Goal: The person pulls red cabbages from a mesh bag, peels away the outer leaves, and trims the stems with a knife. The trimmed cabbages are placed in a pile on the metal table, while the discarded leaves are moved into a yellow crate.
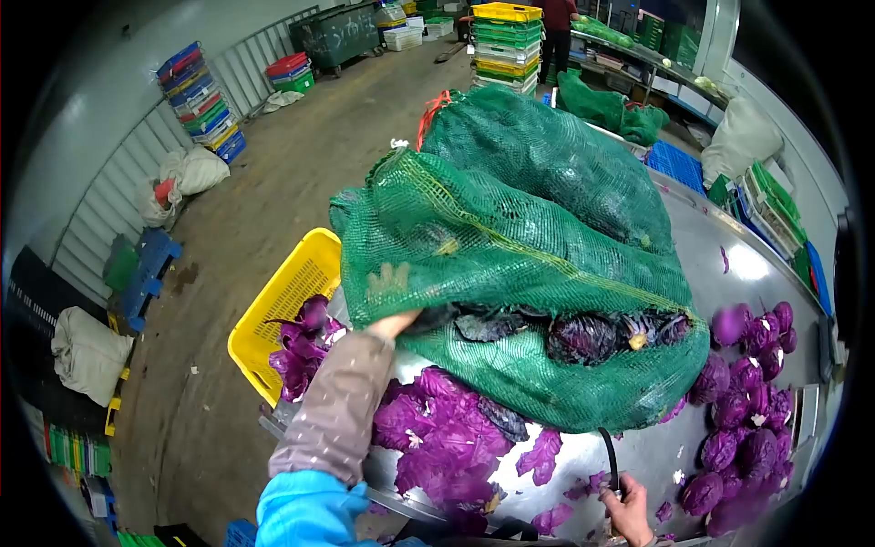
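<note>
A green mesh sack [510, 237] of red cabbages lies on the metal table, with a long gap along its near side. Dark cabbages [583, 339] show in that gap. My left hand [389, 281] reaches through the gap into the sack. Its spread fingers show through the netting, against the mesh from inside. Low at the front, my right hand [629, 512] is closed around a thin, curved, dark knife-like tool [610, 456] that points up toward the sack. Loose purple leaves [447, 428] cover the table between my arms.
Trimmed red cabbages [743, 410] are piled at the right. A yellow crate [283, 310] with purple leaves stands left of the table [729, 246]. Another full green sack [556, 155] lies behind. Stacked crates [507, 46] and a person [556, 32] are farther back.
</note>
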Demonstrator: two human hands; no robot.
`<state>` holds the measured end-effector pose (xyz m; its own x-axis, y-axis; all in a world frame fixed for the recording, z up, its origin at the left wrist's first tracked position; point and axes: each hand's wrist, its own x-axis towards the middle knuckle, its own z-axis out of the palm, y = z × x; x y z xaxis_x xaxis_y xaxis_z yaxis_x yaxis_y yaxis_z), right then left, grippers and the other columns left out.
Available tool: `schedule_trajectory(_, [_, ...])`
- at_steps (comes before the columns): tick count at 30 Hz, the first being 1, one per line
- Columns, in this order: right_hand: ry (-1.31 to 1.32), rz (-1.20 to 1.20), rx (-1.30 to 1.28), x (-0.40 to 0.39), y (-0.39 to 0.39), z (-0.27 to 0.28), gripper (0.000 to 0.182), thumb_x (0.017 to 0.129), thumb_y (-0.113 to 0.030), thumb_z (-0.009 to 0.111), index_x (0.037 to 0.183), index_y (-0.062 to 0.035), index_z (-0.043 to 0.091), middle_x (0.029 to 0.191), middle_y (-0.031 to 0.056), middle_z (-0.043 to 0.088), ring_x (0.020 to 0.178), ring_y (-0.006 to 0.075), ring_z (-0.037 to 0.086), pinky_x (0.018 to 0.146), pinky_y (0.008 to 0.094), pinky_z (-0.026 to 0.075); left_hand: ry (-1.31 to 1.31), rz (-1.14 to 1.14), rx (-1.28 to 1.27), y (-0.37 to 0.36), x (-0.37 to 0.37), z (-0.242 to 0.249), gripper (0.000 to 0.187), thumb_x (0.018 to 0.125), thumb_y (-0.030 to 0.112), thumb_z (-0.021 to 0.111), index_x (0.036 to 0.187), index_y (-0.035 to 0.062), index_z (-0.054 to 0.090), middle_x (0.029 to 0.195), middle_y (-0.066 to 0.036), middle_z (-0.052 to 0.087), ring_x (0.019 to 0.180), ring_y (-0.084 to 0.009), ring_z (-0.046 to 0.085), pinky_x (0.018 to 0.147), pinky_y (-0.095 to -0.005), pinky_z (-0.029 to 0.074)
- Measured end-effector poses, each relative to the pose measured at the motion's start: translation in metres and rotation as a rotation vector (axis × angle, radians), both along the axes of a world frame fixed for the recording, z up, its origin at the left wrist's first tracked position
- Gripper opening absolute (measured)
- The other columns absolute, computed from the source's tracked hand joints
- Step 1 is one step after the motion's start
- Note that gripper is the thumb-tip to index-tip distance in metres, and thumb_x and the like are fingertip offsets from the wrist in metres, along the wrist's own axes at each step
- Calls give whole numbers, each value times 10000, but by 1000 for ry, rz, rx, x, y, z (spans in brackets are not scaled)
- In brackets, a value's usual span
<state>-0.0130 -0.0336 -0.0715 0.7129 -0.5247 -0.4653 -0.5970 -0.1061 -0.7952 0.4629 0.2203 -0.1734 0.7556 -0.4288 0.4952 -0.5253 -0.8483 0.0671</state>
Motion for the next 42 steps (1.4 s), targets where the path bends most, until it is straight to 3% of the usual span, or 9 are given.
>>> schedule_trajectory(4, [-56, 81, 106, 34, 12, 7, 119, 870, -46, 569, 979, 1, 574, 742, 20, 607, 548, 51, 524, 463, 209, 417, 356, -141, 168, 7, -38, 43, 479, 853, 393, 546, 1208, 71, 548, 1251, -159, 521, 1127, -356, 495, 952, -409, 411])
schedule_trajectory(8, [-124, 103, 257, 67, 31, 21, 176, 910, -53, 510, 1074, 9, 520, 914, 48, 611, 676, 88, 589, 549, 221, 482, 1826, -514, -930, 17, -12, -40, 440, 938, 286, 481, 1286, 17, 494, 1334, -67, 482, 1139, -214, 491, 915, -293, 431])
schedule_trajectory(13, [-119, 144, 303, 53, 36, 11, 179, 918, -55, 497, 1082, 16, 510, 931, 63, 608, 704, 120, 615, 582, 230, 490, 1757, -231, -536, 6, -51, 36, 458, 945, 355, 493, 1269, 35, 533, 1238, -12, 560, 1053, -103, 530, 898, -248, 421])
schedule_trajectory(19, [-261, 62, 365, 47, 41, 25, 234, 941, -85, 424, 1153, 3, 467, 958, 93, 599, 660, 130, 606, 553, 228, 466, 1768, -416, -1608, -9, -127, 70, 445, 893, 316, 571, 1254, 69, 486, 1219, -90, 563, 1121, -208, 531, 978, -391, 422])
schedule_trajectory(25, [-402, 207, 433, 96, 67, 43, 355, 905, -67, 513, 1246, -17, 433, 949, 44, 560, 513, 66, 495, 426, 198, 370, 1826, -227, -1982, 14, -243, 89, 443, 930, 343, 483, 1270, 61, 454, 1230, -124, 555, 1121, -274, 549, 967, -456, 447])
schedule_trajectory(30, [-374, 516, -6, 129, 109, -1, 686, 730, -235, 746, 1281, 1, 414, 1170, 203, 542, 1123, 301, 518, 949, 368, 406, 1426, -148, -1890, 42, -334, 68, 498, 967, 288, 425, 1392, 94, 252, 1407, -127, 313, 1280, -282, 369, 1045, -453, 338])
schedule_trajectory(35, [-335, 748, 179, 144, 108, -36, 874, 632, -233, 840, 1330, 16, 377, 1285, 162, 484, 1194, 236, 471, 1019, 337, 369, 958, 148, -775, 96, -352, 55, 771, 698, 157, 784, 1314, -23, 355, 1255, -177, 347, 1112, -270, 451, 889, -342, 423])
schedule_trajectory(39, [-494, 926, -125, 146, 120, -29, 791, 622, -256, 817, 1277, -32, 435, 1274, 184, 491, 1175, 327, 496, 973, 362, 408, 580, -334, -158, 78, -318, 97, 930, 509, 92, 838, 1320, 91, 382, 1327, -179, 319, 1222, -411, 320, 998, -447, 318])
schedule_trajectory(42, [-502, 773, -229, 140, 121, -28, 673, 702, -262, 765, 1247, -21, 452, 1216, 182, 510, 1119, 339, 522, 937, 371, 425, 606, -302, -310, 69, -302, 72, 1047, 453, 120, 869, 1351, 78, 332, 1335, -169, 335, 1217, -388, 353, 1004, -449, 343])
